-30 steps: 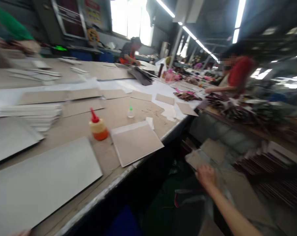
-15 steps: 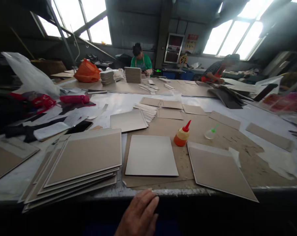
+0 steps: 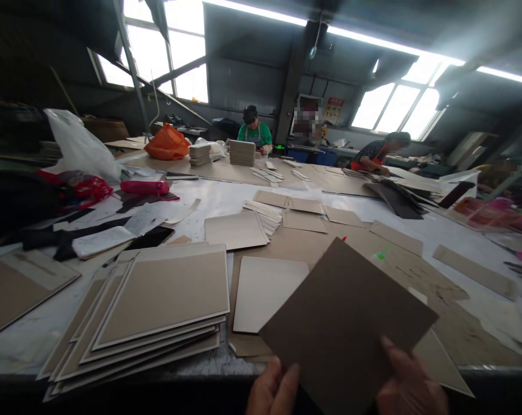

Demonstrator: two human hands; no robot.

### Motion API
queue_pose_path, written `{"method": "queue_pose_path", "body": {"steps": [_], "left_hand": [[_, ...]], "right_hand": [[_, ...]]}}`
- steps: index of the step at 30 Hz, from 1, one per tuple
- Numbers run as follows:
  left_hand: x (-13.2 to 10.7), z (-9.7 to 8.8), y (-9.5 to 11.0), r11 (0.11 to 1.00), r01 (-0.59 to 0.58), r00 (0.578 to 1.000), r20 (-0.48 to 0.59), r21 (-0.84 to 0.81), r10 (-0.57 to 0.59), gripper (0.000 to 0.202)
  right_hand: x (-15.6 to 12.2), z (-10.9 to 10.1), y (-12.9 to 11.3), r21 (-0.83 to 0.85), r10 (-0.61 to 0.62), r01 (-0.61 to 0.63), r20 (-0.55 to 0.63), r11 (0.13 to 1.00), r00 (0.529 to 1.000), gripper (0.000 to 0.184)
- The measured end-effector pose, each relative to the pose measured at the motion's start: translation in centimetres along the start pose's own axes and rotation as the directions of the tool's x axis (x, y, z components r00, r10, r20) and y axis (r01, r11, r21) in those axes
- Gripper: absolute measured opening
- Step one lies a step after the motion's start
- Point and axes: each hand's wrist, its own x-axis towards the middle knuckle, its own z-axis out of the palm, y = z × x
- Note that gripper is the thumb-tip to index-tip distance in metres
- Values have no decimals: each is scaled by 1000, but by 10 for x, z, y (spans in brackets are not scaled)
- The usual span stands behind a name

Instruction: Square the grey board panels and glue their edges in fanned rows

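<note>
A dark grey-brown square board (image 3: 347,328) is held up before me, tilted with one corner upward. My left hand (image 3: 273,389) grips its lower left edge, thumb and fingers pinched on it. At the lower right, my right hand (image 3: 410,377) holds the same board, thumb across its face. Behind it lies a pale square board (image 3: 265,288), partly covered, on brown sheet (image 3: 241,346). Another beige board (image 3: 444,363) shows at the right, half hidden. The glue bottle is almost wholly hidden; only its red tip (image 3: 344,238) shows.
Left of my hands stands a fanned stack of bordered boards (image 3: 169,294). Beyond are a light board (image 3: 235,230), cardboard strips (image 3: 306,221), a pink pouch (image 3: 143,188) and an orange bag (image 3: 168,142). Two people (image 3: 254,134) work across the table.
My left hand was bare below the table edge; now both hands hold the dark board, which has come into view and covers the glue bottle. The view has tipped upward.
</note>
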Motion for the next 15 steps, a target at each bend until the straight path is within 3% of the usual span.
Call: {"method": "queue_pose_path", "body": {"steps": [2,4,6,9,13,15], "left_hand": [[3,-6,18,998,18,995,-92,-53,-23,51],[4,-13,37,998,26,986,-163,-50,-34,49],[6,-20,57,999,-1,980,-201,43,9,48],[10,-28,84,949,-60,972,-197,308,126,43],[19,-34,108,852,-110,964,-153,511,216,39],[24,-36,114,832,-128,964,-130,539,233,37]], "right_hand": [[-8,35,-21,154,100,-96,-18,983,995,44],[-10,52,-35,259,99,-96,5,961,995,50],[-5,50,-44,163,-14,11,15,987,1000,49],[16,29,-51,-12,-147,148,31,989,989,44],[49,16,-56,189,-190,169,104,967,976,40],[63,19,-55,176,-248,229,100,957,964,35]]}}
